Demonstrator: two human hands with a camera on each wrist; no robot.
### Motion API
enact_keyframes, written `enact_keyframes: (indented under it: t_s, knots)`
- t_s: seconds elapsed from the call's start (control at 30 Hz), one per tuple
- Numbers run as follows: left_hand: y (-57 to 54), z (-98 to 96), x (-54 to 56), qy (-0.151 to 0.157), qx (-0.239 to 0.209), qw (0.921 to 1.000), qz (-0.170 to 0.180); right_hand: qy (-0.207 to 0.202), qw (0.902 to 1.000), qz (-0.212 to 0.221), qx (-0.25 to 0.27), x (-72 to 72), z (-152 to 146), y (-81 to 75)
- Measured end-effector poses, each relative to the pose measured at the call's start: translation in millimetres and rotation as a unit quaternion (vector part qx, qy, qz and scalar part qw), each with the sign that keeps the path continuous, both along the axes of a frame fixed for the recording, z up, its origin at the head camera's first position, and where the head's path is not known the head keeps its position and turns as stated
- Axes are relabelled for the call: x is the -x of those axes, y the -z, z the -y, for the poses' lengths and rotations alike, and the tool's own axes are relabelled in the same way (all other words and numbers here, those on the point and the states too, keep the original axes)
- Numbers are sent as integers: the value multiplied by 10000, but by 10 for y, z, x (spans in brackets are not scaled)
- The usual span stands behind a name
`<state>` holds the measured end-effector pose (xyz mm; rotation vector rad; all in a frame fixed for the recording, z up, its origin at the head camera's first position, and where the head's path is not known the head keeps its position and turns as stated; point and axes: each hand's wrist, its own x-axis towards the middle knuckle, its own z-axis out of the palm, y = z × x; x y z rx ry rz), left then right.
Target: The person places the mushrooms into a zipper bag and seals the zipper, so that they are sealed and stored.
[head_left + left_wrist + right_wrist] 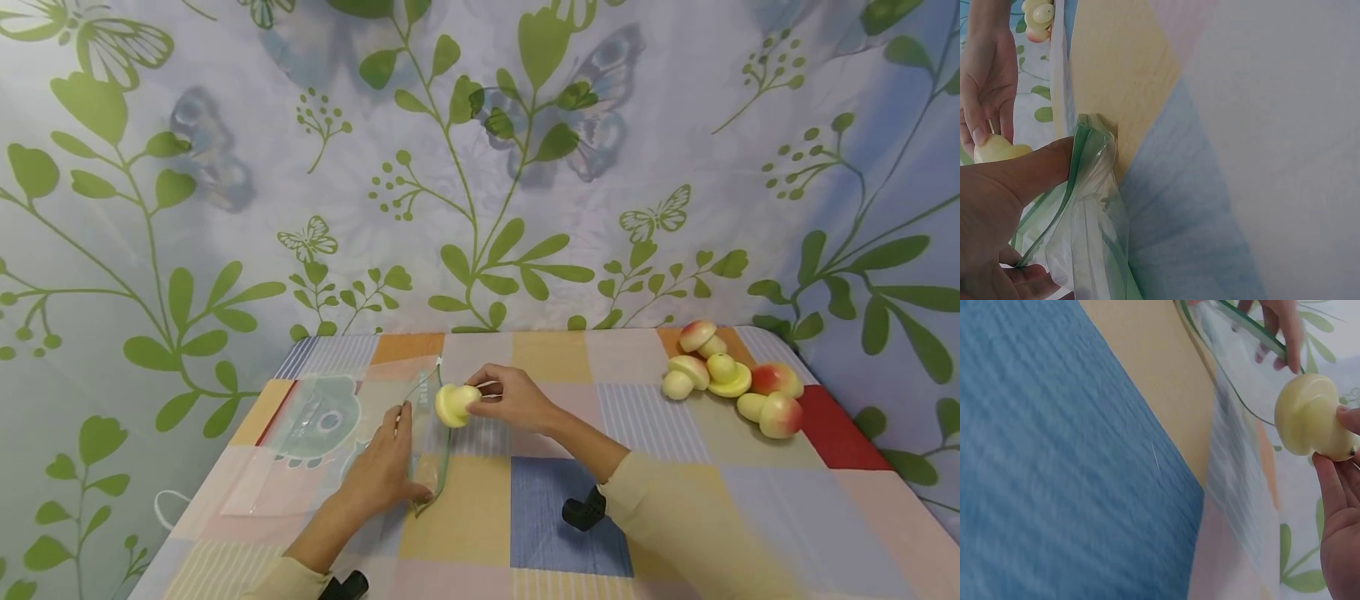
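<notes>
My right hand [517, 398] pinches a pale yellow toy mushroom [452, 406] between thumb and fingertips. In the right wrist view the toy mushroom [1307, 415] points its cap toward the bag. The clear zip bag [262, 492], with a green edge and a blue-green cartoon print, lies on the table at the left. My left hand [378, 467] grips the mouth of this bag, thumb and fingers spread apart so the mouth gapes. In the left wrist view, the thumb presses on the green edge [1075, 162], and the other fingers are partly hidden by plastic.
Several yellow and red toy mushrooms [727, 379] lie in a group at the table's right side. A patchwork-patterned cloth [562, 517] covers the table. Behind it hangs a curtain [480, 167] printed with leaves and butterflies.
</notes>
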<state>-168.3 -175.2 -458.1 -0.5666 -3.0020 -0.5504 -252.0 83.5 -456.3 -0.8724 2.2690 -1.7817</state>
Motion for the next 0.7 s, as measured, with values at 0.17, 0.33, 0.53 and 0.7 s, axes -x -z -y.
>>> enact_keyframes:
  t_s: [0.17, 0.33, 0.53, 0.7]
  knots:
    - [-3, -6, 6, -26, 23, 10000, -28, -134, 9999, 8, 25, 17, 138, 33]
    - [4, -3, 9, -3, 44, 9999, -161, -58, 10000, 51, -36, 32, 236, 50]
    - [5, 0, 5, 36, 7, 9995, -312, 5, 9997, 51, -247, 69, 370, 95]
    - [8, -2, 0, 79, 25, 9990, -446, 103, 9986, 43, -515, 94, 446, 114]
